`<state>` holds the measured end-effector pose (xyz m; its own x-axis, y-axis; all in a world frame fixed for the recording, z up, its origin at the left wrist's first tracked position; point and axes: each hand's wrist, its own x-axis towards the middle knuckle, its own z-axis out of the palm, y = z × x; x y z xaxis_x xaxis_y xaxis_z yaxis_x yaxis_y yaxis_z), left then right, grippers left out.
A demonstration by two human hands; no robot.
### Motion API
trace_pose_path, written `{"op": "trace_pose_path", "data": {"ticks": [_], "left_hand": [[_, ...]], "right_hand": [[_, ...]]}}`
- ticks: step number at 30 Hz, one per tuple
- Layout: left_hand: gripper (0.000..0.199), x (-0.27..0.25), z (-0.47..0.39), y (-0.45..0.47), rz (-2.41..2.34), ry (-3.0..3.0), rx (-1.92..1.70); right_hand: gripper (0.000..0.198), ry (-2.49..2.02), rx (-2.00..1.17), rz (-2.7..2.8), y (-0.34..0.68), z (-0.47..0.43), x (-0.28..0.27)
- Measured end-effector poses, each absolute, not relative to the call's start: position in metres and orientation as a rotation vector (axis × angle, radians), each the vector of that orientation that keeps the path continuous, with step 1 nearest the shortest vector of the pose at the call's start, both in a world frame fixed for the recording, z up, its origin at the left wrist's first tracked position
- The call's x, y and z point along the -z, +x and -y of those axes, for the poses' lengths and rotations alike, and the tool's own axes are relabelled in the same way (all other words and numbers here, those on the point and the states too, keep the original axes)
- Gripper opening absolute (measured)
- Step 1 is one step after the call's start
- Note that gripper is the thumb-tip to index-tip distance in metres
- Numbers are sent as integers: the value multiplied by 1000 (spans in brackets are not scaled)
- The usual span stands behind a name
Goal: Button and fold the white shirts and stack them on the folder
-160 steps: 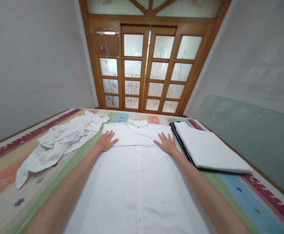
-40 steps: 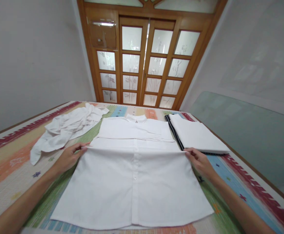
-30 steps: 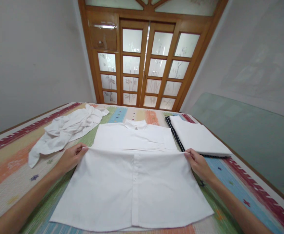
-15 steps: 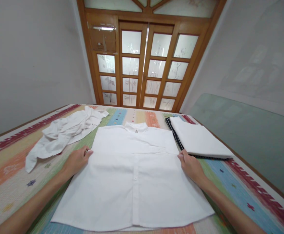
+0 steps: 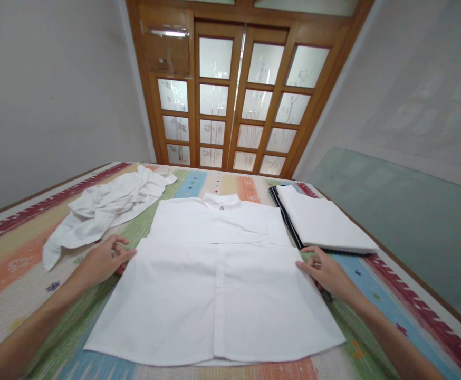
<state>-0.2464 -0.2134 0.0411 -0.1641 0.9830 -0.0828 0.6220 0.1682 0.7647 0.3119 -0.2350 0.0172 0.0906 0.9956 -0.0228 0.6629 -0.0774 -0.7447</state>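
A white button-up shirt (image 5: 175, 295) lies flat on the striped cloth, collar away from me, with a crosswise fold across its chest. At the shirt's left edge is my left hand (image 5: 106, 258), thumb and fingers apart, the thumb tip near or touching the fabric. On the opposite side my right hand (image 5: 329, 272) is open too, its thumb tip at the shirt's right edge and its other fingers curled loosely, partly hidden. Neither hand grips the shirt.
A crumpled white garment (image 5: 107, 206) lies at the left. At the right, folded white fabric (image 5: 325, 219) rests on black striped fabric (image 5: 286, 216). The striped cloth (image 5: 373, 295) covers the bed-like surface; a pale green panel (image 5: 404, 211) borders its right side. Wooden glazed doors (image 5: 234, 119) stand beyond.
Both hands have let go of the shirt's sides and moved outward, fingers spreading. The chest fold now lies with its upper corners sticking out slightly at each side. The view has tilted slightly.
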Motion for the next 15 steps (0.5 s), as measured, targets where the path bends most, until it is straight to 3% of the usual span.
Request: {"op": "trace_pose_path", "data": {"ticks": [5,8,15], "left_hand": [[67,-46,222,-251,-1717,1526,-666],[74,-51,225,-251,-1587,1561,-709],[59,-61,209,-248,-1642,1434,-987]], "right_hand": [[65,-1692,-1025,1578,316,242,-27],[63,-1577,-1136,1604,321,244,-34],[58,-1569,-968,1404,321,234,-44]]}}
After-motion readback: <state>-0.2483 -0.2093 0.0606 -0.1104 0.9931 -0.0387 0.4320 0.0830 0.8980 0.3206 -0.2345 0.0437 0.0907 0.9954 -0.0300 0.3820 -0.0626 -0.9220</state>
